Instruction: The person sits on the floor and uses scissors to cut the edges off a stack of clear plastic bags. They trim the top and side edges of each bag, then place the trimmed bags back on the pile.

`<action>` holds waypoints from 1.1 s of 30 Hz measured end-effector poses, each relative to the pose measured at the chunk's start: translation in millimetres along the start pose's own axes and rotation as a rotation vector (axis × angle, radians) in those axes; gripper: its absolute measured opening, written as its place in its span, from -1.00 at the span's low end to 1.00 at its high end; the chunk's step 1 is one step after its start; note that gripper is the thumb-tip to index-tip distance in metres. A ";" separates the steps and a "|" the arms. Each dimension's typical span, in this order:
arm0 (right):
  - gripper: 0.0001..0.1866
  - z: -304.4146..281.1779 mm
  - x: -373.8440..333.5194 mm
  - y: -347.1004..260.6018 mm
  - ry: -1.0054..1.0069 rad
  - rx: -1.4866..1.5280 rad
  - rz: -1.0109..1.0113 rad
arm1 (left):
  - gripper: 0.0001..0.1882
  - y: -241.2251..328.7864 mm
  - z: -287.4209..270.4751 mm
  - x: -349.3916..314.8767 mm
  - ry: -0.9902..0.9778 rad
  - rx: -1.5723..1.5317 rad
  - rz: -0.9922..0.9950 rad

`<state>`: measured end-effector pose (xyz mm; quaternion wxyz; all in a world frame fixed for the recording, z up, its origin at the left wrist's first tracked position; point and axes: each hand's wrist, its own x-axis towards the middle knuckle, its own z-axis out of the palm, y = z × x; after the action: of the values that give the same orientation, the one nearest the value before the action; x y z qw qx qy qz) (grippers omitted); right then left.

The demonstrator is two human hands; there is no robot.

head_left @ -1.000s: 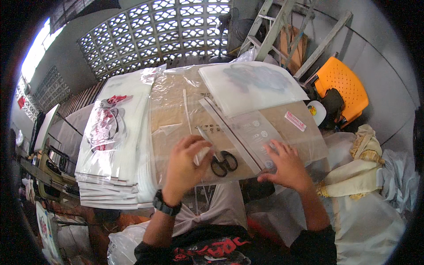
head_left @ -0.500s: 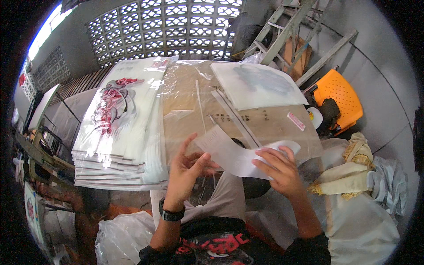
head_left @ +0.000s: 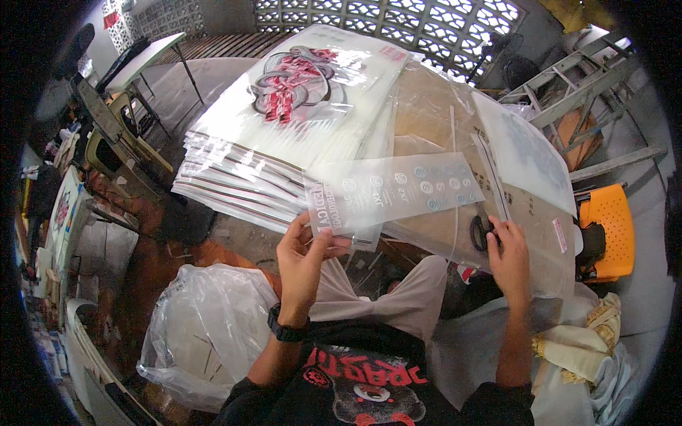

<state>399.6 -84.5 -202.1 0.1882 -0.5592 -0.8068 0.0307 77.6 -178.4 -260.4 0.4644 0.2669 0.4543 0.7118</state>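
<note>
Whether the scissors (head_left: 485,226) are touched by the right hand (head_left: 510,259) just beside them can't be told; left of the scissors, the near edge of the stacked bags (head_left: 241,177) is partly veiled by the printed translucent sheet (head_left: 398,195). Well beyond the scissors, the openwork wall (head_left: 426,25) is cut off by the upper edge; nearer than them, the black shirt (head_left: 369,383) by the lower.

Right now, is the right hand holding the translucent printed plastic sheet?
No: the left hand holds the translucent printed plastic sheet by its near-left end, while the right hand is by the black-handled scissors.
</note>
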 end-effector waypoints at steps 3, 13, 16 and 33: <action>-0.57 -21.1 17.5 -10.1 -0.153 -0.038 0.083 | -0.65 -4.1 -12.1 3.9 0.045 -0.075 -0.011; -0.47 -78.3 40.9 9.6 -0.397 0.073 0.243 | -0.42 -9.6 -7.0 -1.2 -0.012 0.038 0.077; -0.47 -117.4 8.4 31.8 -0.086 0.086 0.249 | -0.34 -8.3 7.1 -8.3 -0.074 0.026 0.078; -0.37 113.0 -161.0 -97.2 -0.364 1.389 0.214 | -0.59 -38.7 53.5 -10.5 -0.249 0.402 0.041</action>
<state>323.7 -249.7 -325.0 0.3588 -0.3727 -0.5603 0.6469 141.2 -160.5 -270.8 0.4398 0.4491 0.5206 0.5778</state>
